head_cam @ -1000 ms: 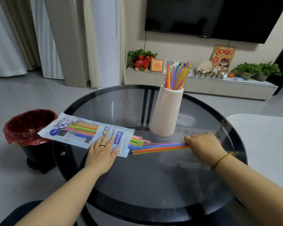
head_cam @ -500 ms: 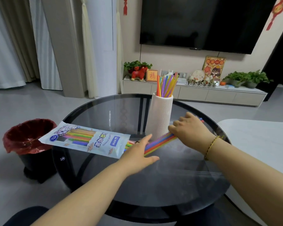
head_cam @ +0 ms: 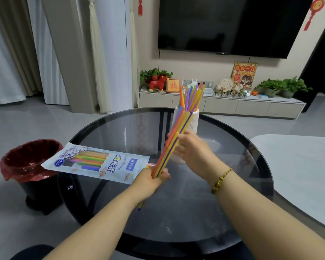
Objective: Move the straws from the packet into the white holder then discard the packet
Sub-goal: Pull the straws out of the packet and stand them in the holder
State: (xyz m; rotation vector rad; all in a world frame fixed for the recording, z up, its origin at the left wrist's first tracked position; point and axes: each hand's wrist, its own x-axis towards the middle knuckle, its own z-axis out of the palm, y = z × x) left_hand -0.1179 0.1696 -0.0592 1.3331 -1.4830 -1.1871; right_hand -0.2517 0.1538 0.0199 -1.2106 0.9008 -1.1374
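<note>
Where they lay flat a moment ago, the straws (head_cam: 174, 139) now tilt upward, left hand (head_cam: 150, 180) clamped low, right hand (head_cam: 190, 147) gripping midway.

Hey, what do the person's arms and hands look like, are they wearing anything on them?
Both forearms are bare, with no sleeves in view. The right hand has a thin braided cord bracelet in yellow and dark strands at the wrist. The left hand shows no jewellery from this angle. No gloves or watch on either.
</note>
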